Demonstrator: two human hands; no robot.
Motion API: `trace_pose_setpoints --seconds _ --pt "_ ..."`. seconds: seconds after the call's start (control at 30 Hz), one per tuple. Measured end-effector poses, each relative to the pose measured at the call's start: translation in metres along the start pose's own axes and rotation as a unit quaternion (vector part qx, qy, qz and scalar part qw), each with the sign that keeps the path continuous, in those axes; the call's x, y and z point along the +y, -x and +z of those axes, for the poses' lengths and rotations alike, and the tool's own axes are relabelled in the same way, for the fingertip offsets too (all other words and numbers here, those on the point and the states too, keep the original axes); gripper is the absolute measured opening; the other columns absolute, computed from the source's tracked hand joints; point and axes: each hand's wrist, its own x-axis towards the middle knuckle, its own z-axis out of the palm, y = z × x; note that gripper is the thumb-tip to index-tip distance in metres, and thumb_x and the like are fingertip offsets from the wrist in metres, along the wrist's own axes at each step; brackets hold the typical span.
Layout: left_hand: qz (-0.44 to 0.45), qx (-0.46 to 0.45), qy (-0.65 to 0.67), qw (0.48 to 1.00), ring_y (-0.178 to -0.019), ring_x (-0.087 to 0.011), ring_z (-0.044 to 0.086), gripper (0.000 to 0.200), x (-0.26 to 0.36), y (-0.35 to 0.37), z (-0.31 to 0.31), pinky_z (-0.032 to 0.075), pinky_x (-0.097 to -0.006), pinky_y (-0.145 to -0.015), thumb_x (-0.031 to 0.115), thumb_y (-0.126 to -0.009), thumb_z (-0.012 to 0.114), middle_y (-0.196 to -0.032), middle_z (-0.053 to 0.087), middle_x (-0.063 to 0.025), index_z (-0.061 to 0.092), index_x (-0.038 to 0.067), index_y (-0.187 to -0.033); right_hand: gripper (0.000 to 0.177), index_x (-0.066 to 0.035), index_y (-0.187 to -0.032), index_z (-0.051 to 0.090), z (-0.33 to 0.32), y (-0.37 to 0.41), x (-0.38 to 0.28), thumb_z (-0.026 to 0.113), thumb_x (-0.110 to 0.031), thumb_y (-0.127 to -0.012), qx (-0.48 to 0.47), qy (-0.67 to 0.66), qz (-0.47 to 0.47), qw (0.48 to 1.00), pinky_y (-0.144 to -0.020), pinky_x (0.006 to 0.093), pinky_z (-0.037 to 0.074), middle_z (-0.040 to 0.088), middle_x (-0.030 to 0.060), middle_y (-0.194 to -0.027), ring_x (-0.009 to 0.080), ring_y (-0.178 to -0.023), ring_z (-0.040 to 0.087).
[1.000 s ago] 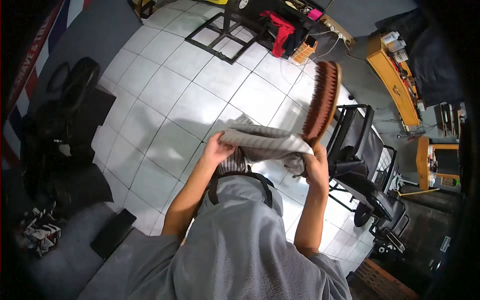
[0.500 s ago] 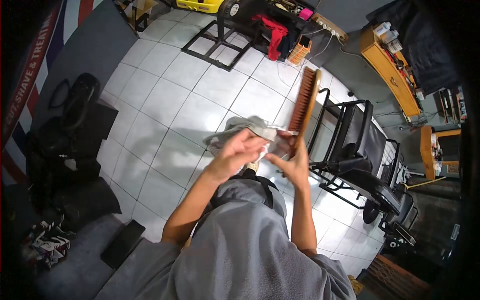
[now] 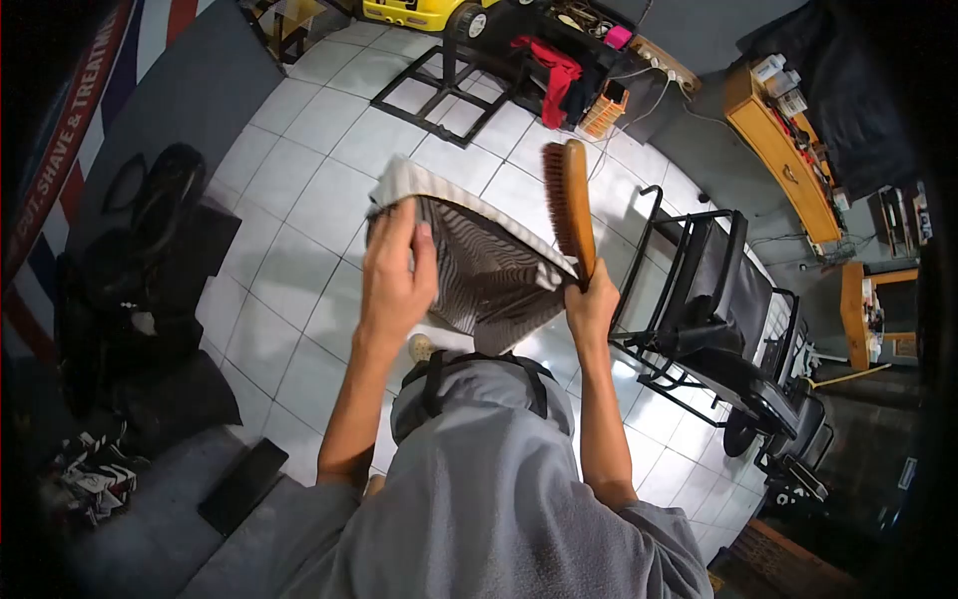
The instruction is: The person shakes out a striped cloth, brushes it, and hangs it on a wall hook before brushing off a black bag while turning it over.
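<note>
A striped grey and white cloth [image 3: 479,255] is stretched between my two hands above the floor, its middle sagging in folds. At its left end, my left hand [image 3: 397,275] grips the edge, with the thumb on the near side. My right hand [image 3: 593,304] is closed around the handle of a wooden brush [image 3: 574,200], which points upward with its dark reddish bristles facing left. The cloth's right corner meets that same hand and appears pinched in it, though the fingers there are partly hidden.
A black barber chair [image 3: 714,299] stands to the right. Ahead on the tiled floor [image 3: 299,215] is a black metal frame [image 3: 439,95], with a yellow toy car [image 3: 409,10] behind it. Wooden drawers [image 3: 783,150] line the right wall. A dark phone-like slab [image 3: 244,486] lies at lower left.
The cloth, bunched between my hands before, is now spread out. My left hand moved left and up with its edge. The brush shifted slightly left and turned.
</note>
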Motion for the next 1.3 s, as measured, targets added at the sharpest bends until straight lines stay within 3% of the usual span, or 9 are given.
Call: trace_pose_setpoints --seconds 0.13,0.37,0.57,0.6,0.7,0.8,1.03,1.27,1.3 --pt "-0.056 -0.021 -0.031 0.998 -0.108 -0.0476 0.047 0.06 -0.036 0.009 0.005 0.039 -0.0455 -0.093 0.01 -0.081 0.062 -0.119 0.048 -0.0337 0.035 -0.01 -0.131 0.01 -0.005 -0.08 0.042 -0.027 0.006 -0.008 0.044 0.001 -0.072 -0.113 -0.319 0.104 0.935 -0.055 0.0216 0.031 0.037 -0.0022 -0.072 0.0069 -0.064 0.035" --pt "-0.216 -0.253 -0.125 0.935 -0.115 -0.0454 0.046 0.079 -0.033 0.014 0.051 0.037 -0.0429 -0.099 0.03 -0.078 0.071 -0.124 0.045 -0.0354 0.031 -0.008 -0.134 0.021 -0.011 -0.077 0.034 -0.118 0.003 -0.043 0.047 0.0 -0.065 -0.167 -0.638 0.047 0.751 -0.055 0.019 0.027 0.04 -0.0005 -0.074 0.0054 -0.062 0.036" --pt "-0.135 -0.552 0.176 0.804 -0.123 -0.0342 0.046 0.073 -0.051 0.067 0.099 0.035 -0.0362 -0.102 0.053 -0.087 0.053 -0.132 0.048 -0.0226 0.037 0.003 -0.137 0.041 0.002 -0.117 0.045 -0.134 -0.016 -0.012 0.054 -0.011 -0.079 -0.09 -0.588 -0.012 0.803 -0.074 0.0262 0.048 0.057 0.0098 -0.095 0.0145 -0.079 0.058" --pt "-0.116 -0.584 0.224 0.772 -0.124 -0.0325 0.046 0.07 -0.058 0.082 0.107 0.035 -0.0351 -0.103 0.053 -0.088 0.051 -0.133 0.048 -0.0201 0.037 0.006 -0.139 0.015 -0.004 -0.088 0.046 -0.139 -0.02 -0.032 0.044 -0.003 -0.073 -0.054 -0.529 0.039 0.846 -0.07 0.0203 0.038 0.046 0.0015 -0.084 0.0076 -0.074 0.045" --pt "-0.167 -0.629 0.247 0.718 -0.113 -0.0232 0.053 0.056 -0.063 0.101 0.107 0.039 -0.033 -0.097 0.042 -0.091 0.053 -0.124 0.057 -0.0151 0.047 0.006 -0.133 0.014 -0.004 -0.092 0.05 -0.138 -0.033 0.0 0.044 0.001 -0.081 -0.021 -0.488 0.082 0.869 -0.065 0.0177 0.036 0.045 -0.0024 -0.081 0.0049 -0.07 0.043" --pt "-0.084 -0.638 0.259 0.721 -0.1 -0.0157 0.055 0.048 -0.062 0.09 0.081 0.043 -0.0292 -0.088 0.029 -0.088 0.063 -0.112 0.061 -0.0106 0.053 0.0 -0.124 0.007 -0.004 -0.088 0.05 -0.135 -0.044 0.033 0.049 -0.001 -0.082 0.095 -0.377 0.111 0.915 -0.055 0.0192 0.03 0.042 -0.005 -0.075 0.004 -0.063 0.038" --pt "-0.294 -0.388 0.433 0.759 -0.085 -0.0049 0.056 0.036 -0.022 0.062 0.062 0.047 -0.0202 -0.074 0.009 -0.082 0.07 -0.095 0.062 -0.0011 0.056 -0.005 -0.113 0.029 -0.001 -0.093 0.057 -0.111 -0.011 0.058 0.075 -0.018 -0.078 0.077 -0.231 0.061 0.968 -0.058 0.0184 0.033 0.049 -0.0023 -0.076 0.0044 -0.068 0.043" --pt "-0.322 -0.329 0.621 0.634 -0.086 -0.0063 0.056 0.044 0.023 0.053 0.06 0.047 -0.0197 -0.073 0.003 -0.089 0.058 -0.099 0.06 -0.003 0.043 -0.005 -0.129 0.015 0.0 -0.093 0.063 -0.021 0.057 0.029 0.061 -0.014 -0.088 -0.223 -0.392 -0.007 0.893 -0.046 0.0221 0.037 0.056 -0.0015 -0.064 0.0053 -0.052 0.049" --pt "-0.335 -0.334 0.632 0.614 -0.085 -0.0063 0.056 0.043 0.026 0.052 0.059 0.047 -0.0196 -0.073 0.004 -0.09 0.056 -0.098 0.06 -0.0027 0.043 -0.005 -0.129 0.019 0.002 -0.095 0.065 -0.032 0.062 0.022 0.065 -0.015 -0.086 -0.339 -0.361 0.119 0.86 -0.051 0.0225 0.038 0.057 -0.0013 -0.066 0.0042 -0.058 0.05"
